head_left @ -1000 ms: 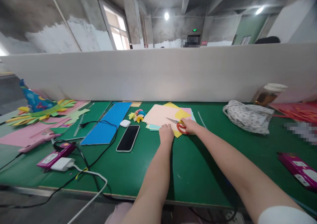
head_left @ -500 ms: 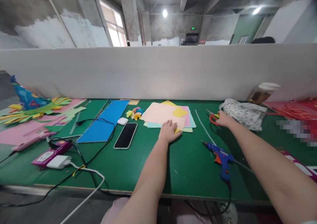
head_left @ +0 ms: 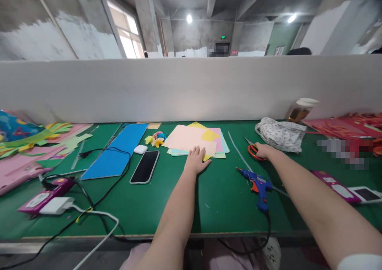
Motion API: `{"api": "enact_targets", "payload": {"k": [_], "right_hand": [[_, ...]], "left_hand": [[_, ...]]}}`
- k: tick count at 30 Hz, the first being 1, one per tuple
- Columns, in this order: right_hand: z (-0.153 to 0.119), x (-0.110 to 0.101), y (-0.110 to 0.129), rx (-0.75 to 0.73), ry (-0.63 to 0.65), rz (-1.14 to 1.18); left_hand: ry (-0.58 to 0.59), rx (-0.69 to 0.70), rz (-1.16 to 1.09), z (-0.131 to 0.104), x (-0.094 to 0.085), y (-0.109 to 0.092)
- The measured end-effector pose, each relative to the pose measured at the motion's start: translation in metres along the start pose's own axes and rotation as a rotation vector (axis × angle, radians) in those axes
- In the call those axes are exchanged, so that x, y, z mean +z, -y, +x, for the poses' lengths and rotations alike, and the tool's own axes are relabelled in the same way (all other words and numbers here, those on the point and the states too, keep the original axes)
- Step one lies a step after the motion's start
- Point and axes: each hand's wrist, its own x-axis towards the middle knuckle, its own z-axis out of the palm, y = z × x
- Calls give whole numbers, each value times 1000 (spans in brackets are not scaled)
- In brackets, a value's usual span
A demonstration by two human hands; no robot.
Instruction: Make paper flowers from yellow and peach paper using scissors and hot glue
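My left hand (head_left: 196, 160) lies open on the near edge of a stack of coloured paper (head_left: 185, 136), fingers spread. Peach sheets are on top, with yellow, pink and light blue ones showing around them. Off to the right, my right hand (head_left: 265, 151) is closed around the orange handles of a pair of scissors (head_left: 252, 152); the blades point away and to the left. Between that hand and the table's front edge lies a blue glue gun (head_left: 259, 185) with an orange trigger. A clear glue stick (head_left: 238, 150) rests left of the scissors.
Left of the paper are a small paper flower (head_left: 155, 139), a white case (head_left: 140, 149), a phone (head_left: 145, 167) and a blue board (head_left: 117, 152). Cables run from a purple power strip (head_left: 46, 196). A patterned pouch (head_left: 280, 134) and a jar (head_left: 301, 110) stand at the right rear.
My right hand has closed on the scissors' handles, covering part of them. My left hand stays on the paper. The whole view has shifted slightly to the right.
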Motion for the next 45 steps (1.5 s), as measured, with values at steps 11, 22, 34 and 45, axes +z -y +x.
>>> {"api": "enact_targets", "payload": {"k": [11, 22, 34, 45], "right_hand": [[13, -32, 47, -225, -154, -74], [-26, -22, 187, -741, -76, -157], [5, -34, 118, -445, -123, -96], [16, -27, 105, -421, -47, 55]], "left_hand": [[-45, -1, 27, 10, -3, 4], [-49, -12, 68, 21, -7, 11], [-258, -221, 92, 20, 1, 12], [-108, 19, 29, 23, -2, 12]]}}
